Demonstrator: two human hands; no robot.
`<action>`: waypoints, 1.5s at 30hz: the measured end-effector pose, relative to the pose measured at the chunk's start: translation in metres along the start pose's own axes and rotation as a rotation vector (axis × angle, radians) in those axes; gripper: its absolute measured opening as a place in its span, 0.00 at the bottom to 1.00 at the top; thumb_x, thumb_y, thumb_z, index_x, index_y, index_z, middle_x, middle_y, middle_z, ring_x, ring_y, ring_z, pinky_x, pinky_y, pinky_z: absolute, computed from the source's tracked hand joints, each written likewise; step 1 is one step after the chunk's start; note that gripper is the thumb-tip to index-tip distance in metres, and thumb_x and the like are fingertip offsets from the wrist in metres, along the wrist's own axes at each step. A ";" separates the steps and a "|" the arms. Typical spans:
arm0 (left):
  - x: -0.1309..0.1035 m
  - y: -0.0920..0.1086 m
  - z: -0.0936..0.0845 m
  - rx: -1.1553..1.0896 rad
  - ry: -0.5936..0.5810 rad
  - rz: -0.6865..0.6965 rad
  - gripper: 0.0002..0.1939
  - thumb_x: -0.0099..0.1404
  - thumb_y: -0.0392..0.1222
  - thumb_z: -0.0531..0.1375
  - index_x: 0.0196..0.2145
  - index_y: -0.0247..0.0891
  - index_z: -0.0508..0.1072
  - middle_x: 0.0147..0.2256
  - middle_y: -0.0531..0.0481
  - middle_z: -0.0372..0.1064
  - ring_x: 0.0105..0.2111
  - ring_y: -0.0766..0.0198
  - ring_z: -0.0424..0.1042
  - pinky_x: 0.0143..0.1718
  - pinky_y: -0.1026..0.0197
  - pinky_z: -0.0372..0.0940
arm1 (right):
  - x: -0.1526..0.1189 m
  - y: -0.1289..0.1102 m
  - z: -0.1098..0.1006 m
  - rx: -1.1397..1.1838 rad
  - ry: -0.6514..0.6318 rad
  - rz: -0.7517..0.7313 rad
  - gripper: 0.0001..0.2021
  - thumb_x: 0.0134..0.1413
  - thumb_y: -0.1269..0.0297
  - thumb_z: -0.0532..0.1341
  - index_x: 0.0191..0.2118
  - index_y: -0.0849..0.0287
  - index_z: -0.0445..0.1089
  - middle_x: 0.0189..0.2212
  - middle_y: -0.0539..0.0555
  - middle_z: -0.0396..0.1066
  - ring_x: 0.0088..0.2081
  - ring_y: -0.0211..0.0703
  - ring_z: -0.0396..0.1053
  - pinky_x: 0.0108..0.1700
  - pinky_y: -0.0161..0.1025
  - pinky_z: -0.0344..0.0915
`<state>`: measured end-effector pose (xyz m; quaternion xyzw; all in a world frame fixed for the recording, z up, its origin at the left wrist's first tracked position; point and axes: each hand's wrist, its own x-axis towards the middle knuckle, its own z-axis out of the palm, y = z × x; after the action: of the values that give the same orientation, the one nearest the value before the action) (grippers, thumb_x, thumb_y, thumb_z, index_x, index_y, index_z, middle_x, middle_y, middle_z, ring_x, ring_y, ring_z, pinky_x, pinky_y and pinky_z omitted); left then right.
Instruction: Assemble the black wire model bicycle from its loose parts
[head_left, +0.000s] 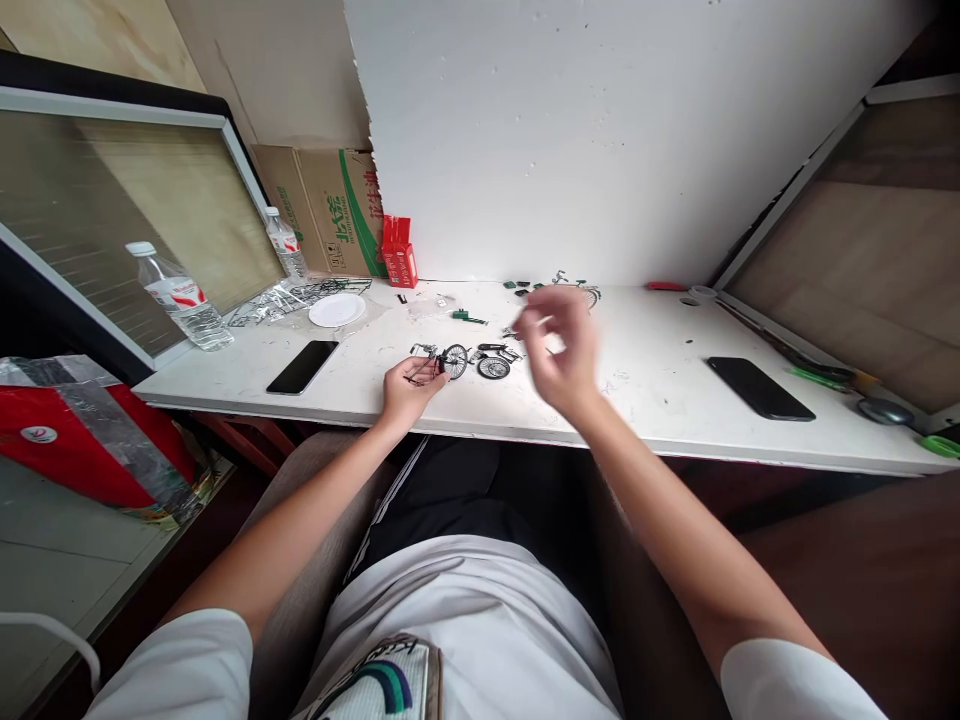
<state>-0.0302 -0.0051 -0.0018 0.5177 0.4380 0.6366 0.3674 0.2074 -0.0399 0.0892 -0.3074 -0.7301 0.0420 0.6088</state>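
Observation:
My left hand (411,388) is closed on a black miniature bicycle (454,361), near the front of the white table. Its spoked wheel sticks out to the right of my fingertips. Just right of that lies another black model piece with a spoked wheel (493,368). My right hand (559,345) is raised over the table, its curled fingers smeared by motion, so whether they hold anything is unclear. Behind it, partly covered, stands a green model bicycle (590,296). A small green part (468,317) lies between the hands, farther back.
Phones lie at left (303,367) and right (759,388). A white round lid (337,310), a red box (399,252), a cardboard box (322,210) and water bottles (184,300) are at back left. Small dark green pieces (517,286) lie by the wall, a mouse (885,411) far right.

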 end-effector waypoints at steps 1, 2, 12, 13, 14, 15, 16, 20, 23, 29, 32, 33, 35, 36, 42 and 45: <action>0.000 0.000 0.000 -0.001 -0.005 0.002 0.23 0.45 0.46 0.79 0.36 0.34 0.79 0.38 0.40 0.82 0.35 0.59 0.80 0.41 0.57 0.76 | -0.006 0.005 0.011 -0.020 -0.053 0.036 0.15 0.75 0.52 0.56 0.56 0.54 0.70 0.45 0.56 0.76 0.41 0.43 0.76 0.38 0.39 0.74; 0.000 0.000 -0.001 -0.003 -0.010 0.001 0.23 0.46 0.46 0.79 0.36 0.34 0.79 0.38 0.40 0.82 0.35 0.59 0.80 0.42 0.57 0.76 | -0.013 0.011 0.023 -0.049 -0.126 0.071 0.13 0.74 0.54 0.58 0.54 0.55 0.71 0.43 0.56 0.77 0.40 0.44 0.76 0.37 0.39 0.73; -0.001 -0.009 -0.002 0.044 -0.056 0.054 0.22 0.51 0.46 0.78 0.39 0.34 0.79 0.39 0.39 0.82 0.37 0.57 0.81 0.43 0.56 0.76 | -0.052 0.039 0.069 -0.136 -0.232 0.302 0.07 0.68 0.62 0.63 0.47 0.55 0.76 0.38 0.54 0.81 0.39 0.47 0.79 0.45 0.43 0.74; -0.002 -0.009 -0.002 0.052 -0.059 0.055 0.21 0.51 0.46 0.78 0.39 0.35 0.79 0.39 0.39 0.82 0.37 0.57 0.81 0.43 0.56 0.76 | -0.052 0.039 0.069 -0.129 -0.236 0.301 0.07 0.67 0.62 0.63 0.45 0.55 0.77 0.38 0.54 0.82 0.39 0.47 0.80 0.45 0.43 0.74; -0.002 -0.009 -0.002 0.058 -0.062 0.057 0.21 0.52 0.46 0.78 0.39 0.35 0.79 0.39 0.39 0.81 0.37 0.57 0.81 0.43 0.56 0.76 | -0.052 0.039 0.069 -0.128 -0.240 0.300 0.06 0.67 0.63 0.63 0.44 0.55 0.77 0.38 0.54 0.82 0.40 0.47 0.80 0.45 0.43 0.74; -0.002 -0.008 -0.002 0.063 -0.066 0.060 0.21 0.52 0.46 0.78 0.39 0.35 0.79 0.39 0.39 0.81 0.37 0.56 0.81 0.43 0.56 0.76 | -0.052 0.040 0.069 -0.132 -0.241 0.300 0.06 0.67 0.63 0.64 0.43 0.55 0.78 0.38 0.54 0.82 0.40 0.47 0.80 0.45 0.43 0.74; -0.003 -0.008 -0.003 0.068 -0.070 0.065 0.20 0.52 0.46 0.78 0.39 0.35 0.79 0.38 0.39 0.81 0.37 0.56 0.81 0.43 0.56 0.76 | -0.052 0.040 0.069 -0.136 -0.240 0.300 0.05 0.67 0.63 0.64 0.43 0.55 0.78 0.39 0.54 0.82 0.40 0.47 0.80 0.46 0.42 0.74; -0.004 -0.005 -0.003 0.089 -0.079 0.096 0.20 0.53 0.47 0.77 0.39 0.35 0.79 0.37 0.40 0.81 0.37 0.56 0.81 0.41 0.57 0.75 | -0.052 0.040 0.069 -0.151 -0.253 0.310 0.06 0.68 0.63 0.63 0.43 0.55 0.78 0.39 0.54 0.82 0.40 0.46 0.80 0.45 0.41 0.72; -0.006 -0.005 -0.002 0.108 -0.081 0.123 0.20 0.53 0.47 0.77 0.40 0.35 0.79 0.37 0.40 0.82 0.37 0.56 0.81 0.40 0.57 0.75 | -0.051 0.039 0.069 -0.188 -0.270 0.356 0.10 0.70 0.58 0.62 0.40 0.56 0.78 0.37 0.54 0.82 0.38 0.46 0.78 0.42 0.39 0.69; -0.009 -0.004 0.000 0.129 -0.084 0.159 0.20 0.54 0.46 0.77 0.40 0.35 0.79 0.38 0.40 0.82 0.37 0.56 0.82 0.40 0.57 0.76 | -0.047 0.036 0.068 -0.221 -0.333 0.470 0.26 0.76 0.48 0.51 0.30 0.56 0.74 0.27 0.54 0.78 0.29 0.43 0.73 0.35 0.39 0.62; -0.008 -0.005 -0.001 0.127 -0.063 0.165 0.20 0.55 0.47 0.76 0.41 0.35 0.79 0.38 0.39 0.82 0.37 0.56 0.82 0.40 0.57 0.76 | -0.047 0.036 0.068 -0.205 -0.287 0.454 0.17 0.72 0.49 0.58 0.37 0.56 0.74 0.30 0.53 0.78 0.31 0.44 0.74 0.35 0.39 0.63; -0.008 -0.005 -0.001 0.125 -0.058 0.166 0.20 0.55 0.47 0.76 0.41 0.35 0.79 0.39 0.39 0.82 0.37 0.56 0.82 0.41 0.57 0.76 | -0.047 0.036 0.068 -0.190 -0.277 0.430 0.14 0.70 0.51 0.61 0.40 0.56 0.74 0.32 0.53 0.79 0.32 0.44 0.74 0.36 0.39 0.64; -0.009 -0.005 0.000 0.124 -0.050 0.170 0.20 0.55 0.47 0.76 0.41 0.35 0.79 0.38 0.40 0.82 0.37 0.56 0.82 0.40 0.57 0.76 | -0.048 0.037 0.068 -0.161 -0.275 0.370 0.08 0.67 0.56 0.63 0.42 0.55 0.74 0.35 0.53 0.79 0.35 0.44 0.75 0.39 0.39 0.66; -0.010 -0.005 0.000 0.126 -0.045 0.174 0.20 0.54 0.47 0.76 0.41 0.36 0.79 0.38 0.40 0.82 0.36 0.56 0.82 0.40 0.57 0.76 | -0.049 0.037 0.068 -0.155 -0.282 0.343 0.07 0.67 0.58 0.63 0.42 0.55 0.73 0.36 0.53 0.79 0.36 0.44 0.75 0.40 0.39 0.67; -0.020 0.002 0.004 0.168 -0.012 0.246 0.17 0.56 0.46 0.75 0.40 0.37 0.80 0.37 0.43 0.82 0.36 0.57 0.81 0.43 0.56 0.75 | -0.050 0.038 0.069 -0.228 -0.317 0.315 0.18 0.74 0.53 0.54 0.33 0.55 0.70 0.29 0.54 0.74 0.33 0.45 0.70 0.37 0.40 0.64; -0.021 0.003 0.004 0.210 0.016 0.283 0.16 0.56 0.46 0.75 0.39 0.38 0.81 0.36 0.45 0.81 0.36 0.57 0.80 0.44 0.57 0.74 | -0.049 0.040 0.068 -0.159 -0.287 0.364 0.18 0.75 0.50 0.54 0.38 0.55 0.71 0.32 0.54 0.75 0.34 0.45 0.71 0.39 0.41 0.65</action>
<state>-0.0225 -0.0250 -0.0063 0.6047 0.4278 0.6367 0.2144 0.1647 -0.0111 0.0122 -0.4716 -0.7427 0.1366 0.4553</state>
